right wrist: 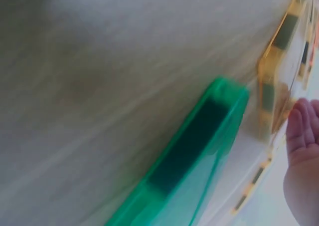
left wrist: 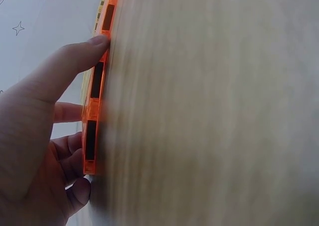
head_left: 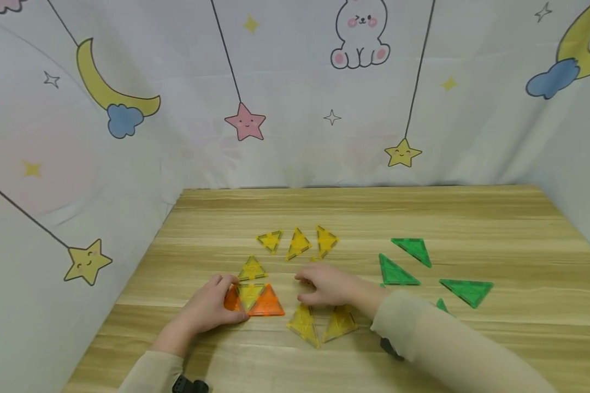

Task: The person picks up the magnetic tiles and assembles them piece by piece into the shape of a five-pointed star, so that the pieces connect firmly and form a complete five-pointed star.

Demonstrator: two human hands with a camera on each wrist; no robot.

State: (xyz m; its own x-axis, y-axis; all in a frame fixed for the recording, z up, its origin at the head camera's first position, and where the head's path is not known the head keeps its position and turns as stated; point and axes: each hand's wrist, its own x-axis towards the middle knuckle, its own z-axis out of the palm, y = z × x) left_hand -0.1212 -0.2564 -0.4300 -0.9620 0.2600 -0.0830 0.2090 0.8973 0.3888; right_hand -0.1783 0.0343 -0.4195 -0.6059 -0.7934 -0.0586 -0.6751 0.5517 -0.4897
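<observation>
My left hand (head_left: pixel 208 305) grips a flat group of translucent triangular magnetic tiles at its left end. A yellow tile (head_left: pixel 250 295) sits between two orange tiles, the right one (head_left: pixel 267 303) fully visible and the left one (head_left: pixel 231 299) partly covered. In the left wrist view my thumb presses the orange tile's magnet-lined edge (left wrist: pixel 97 81). Another yellow triangle (head_left: pixel 252 268) stands just above this group. My right hand (head_left: pixel 329 284) hovers over the middle, thumb and fingers apart, with two yellow tiles (head_left: pixel 303 325) (head_left: pixel 340 323) below it. A yellow tip (head_left: pixel 313 259) peeks out behind it.
Three yellow triangles (head_left: pixel 299 243) lie in a row farther back. Several green triangles (head_left: pixel 395 271) are spread to the right, one partly behind the right sleeve (head_left: pixel 423 327). A printed cloth (head_left: pixel 295 158) hangs behind the wooden table (head_left: pixel 472 213).
</observation>
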